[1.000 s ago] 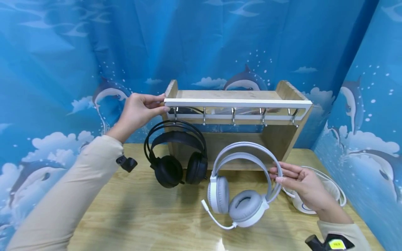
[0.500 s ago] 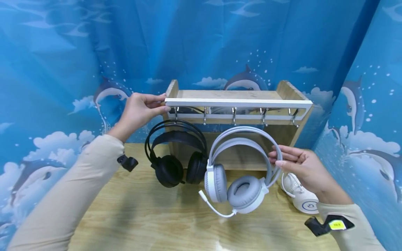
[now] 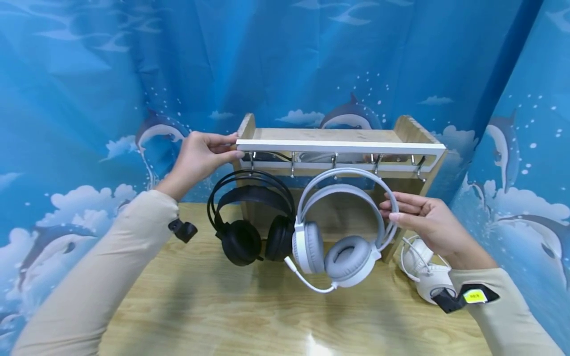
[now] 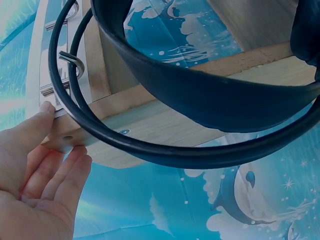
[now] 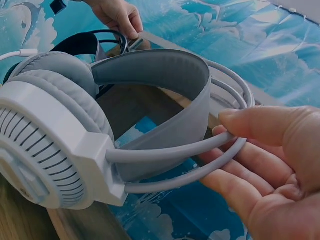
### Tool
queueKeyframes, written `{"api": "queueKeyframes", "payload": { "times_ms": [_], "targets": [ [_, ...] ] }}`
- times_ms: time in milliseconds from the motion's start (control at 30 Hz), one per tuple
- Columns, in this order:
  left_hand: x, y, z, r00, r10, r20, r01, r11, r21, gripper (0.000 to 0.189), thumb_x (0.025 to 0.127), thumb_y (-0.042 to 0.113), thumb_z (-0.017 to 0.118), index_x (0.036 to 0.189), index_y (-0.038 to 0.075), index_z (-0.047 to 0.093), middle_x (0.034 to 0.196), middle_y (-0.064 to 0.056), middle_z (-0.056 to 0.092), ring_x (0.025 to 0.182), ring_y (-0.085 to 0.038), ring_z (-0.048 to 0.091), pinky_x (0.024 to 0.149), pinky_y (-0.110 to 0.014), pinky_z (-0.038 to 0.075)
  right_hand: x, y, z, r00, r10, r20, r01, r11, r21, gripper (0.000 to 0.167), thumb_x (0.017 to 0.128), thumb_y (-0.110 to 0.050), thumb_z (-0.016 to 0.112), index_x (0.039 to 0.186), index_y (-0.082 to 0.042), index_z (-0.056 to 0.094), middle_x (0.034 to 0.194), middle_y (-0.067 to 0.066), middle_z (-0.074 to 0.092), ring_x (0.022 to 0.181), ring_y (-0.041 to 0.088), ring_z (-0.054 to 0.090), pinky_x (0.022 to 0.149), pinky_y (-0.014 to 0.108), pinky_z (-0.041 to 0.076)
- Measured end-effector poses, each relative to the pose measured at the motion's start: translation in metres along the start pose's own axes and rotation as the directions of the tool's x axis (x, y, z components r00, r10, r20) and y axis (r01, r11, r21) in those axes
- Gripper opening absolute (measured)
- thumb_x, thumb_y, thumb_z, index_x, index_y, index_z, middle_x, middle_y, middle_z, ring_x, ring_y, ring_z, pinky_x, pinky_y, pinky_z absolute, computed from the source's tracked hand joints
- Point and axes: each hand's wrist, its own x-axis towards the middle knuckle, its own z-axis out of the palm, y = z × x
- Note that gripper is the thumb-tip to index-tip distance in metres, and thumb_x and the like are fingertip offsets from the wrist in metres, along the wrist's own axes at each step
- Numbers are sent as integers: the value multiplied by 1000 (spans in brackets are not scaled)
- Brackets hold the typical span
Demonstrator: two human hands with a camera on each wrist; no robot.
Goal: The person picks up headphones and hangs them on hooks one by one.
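Note:
My right hand (image 3: pixel 429 225) pinches the tubular headband of white headphones (image 3: pixel 349 262) with grey ear pads and a boom microphone, thumb on one side and fingers on the other. They hang in front of the wooden rack (image 3: pixel 418 136), their band top just under its row of metal hooks (image 3: pixel 334 159). Black headphones (image 3: pixel 256 198) hang from the leftmost hook; the left wrist view shows their thin outer bands by that hook (image 4: pixel 75 65). With thumb and fingers, my left hand (image 3: pixel 200 155) grips the rack's front left corner, also visible in the left wrist view.
White cabled things (image 3: pixel 429 267) sit on the wooden table (image 3: pixel 249 316) right of the rack, partly behind my right wrist. A blue curtain (image 3: pixel 285 59) printed with dolphins stands close behind and along the right side.
My right hand has raised the white headphones toward the hooks, more of the white things on the right now showing. My left hand keeps its grip on the rack; the black headphones hang as before.

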Motion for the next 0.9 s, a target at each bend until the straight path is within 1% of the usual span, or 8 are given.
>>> {"api": "queueKeyframes", "payload": {
  "times_ms": [133, 233, 400, 533, 633, 700, 900],
  "targets": [
    [0, 0, 0, 1000, -1, 2, 1, 1000, -8, 47, 82, 32, 74, 126, 18, 64, 122, -3, 66, 101, -15, 68, 87, -33, 54, 6, 6, -3, 999, -23, 22, 22, 999, 47, 44, 92, 14, 50, 128, -10, 61, 110, 3, 71, 104, 13, 67, 87, 23, 53],
    [0, 0, 0, 1000, 0, 3, 0, 1000, -9, 47, 82, 32, 74, 126, 19, 64, 121, -3, 67, 100, -15, 68, 87, -32, 54, 8, 12, -5, 999, -33, 36, 30, 998, 63, 44, 92, 14, 50, 128, -9, 61, 110, 3, 71, 104, 13, 67, 87, 24, 53],
    [0, -1, -1, 1000, 4, 3, -4, 1000, -10, 48, 82, 33, 74, 127, 20, 64, 121, -3, 67, 100, -16, 68, 86, -32, 55, 12, 17, -7, 999, -26, 40, 24, 998, 50, 45, 92, 14, 50, 127, -12, 62, 109, 2, 71, 103, 13, 67, 87, 23, 53],
    [-1, -1, -1, 1000, 6, 3, -6, 1000, -9, 48, 82, 33, 74, 127, 20, 64, 121, -3, 67, 101, -16, 68, 86, -32, 55, 17, 20, -9, 1000, -15, 24, 15, 1000, 2, 44, 92, 11, 54, 124, -16, 64, 109, 1, 72, 103, 11, 67, 87, 22, 52],
    [-1, -1, -1, 1000, 13, 2, -13, 1000, -10, 48, 82, 33, 74, 126, 19, 64, 121, -3, 67, 100, -15, 68, 86, -33, 55, 21, 23, -11, 1000, -13, 13, 13, 1000, -9, 45, 91, 12, 55, 122, -19, 64, 107, 0, 72, 102, 10, 67, 86, 21, 52],
    [-1, -1, 0, 1000, 16, 0, -16, 1000, -8, 47, 82, 33, 74, 126, 19, 64, 120, -2, 67, 99, -15, 68, 86, -33, 55, 24, 26, -14, 1000, -19, 17, 19, 1000, 5, 47, 90, 14, 54, 121, -20, 65, 107, 0, 72, 102, 9, 67, 85, 20, 52],
    [-1, -2, 0, 1000, 16, -5, -16, 1000, -13, 47, 82, 33, 75, 126, 19, 65, 119, -2, 68, 98, -14, 69, 85, -31, 55, 30, 34, -19, 997, -60, 55, 56, 996, 63, 53, 88, 21, 50, 120, -18, 67, 106, 2, 73, 102, 11, 67, 85, 19, 52]
  ]
}}
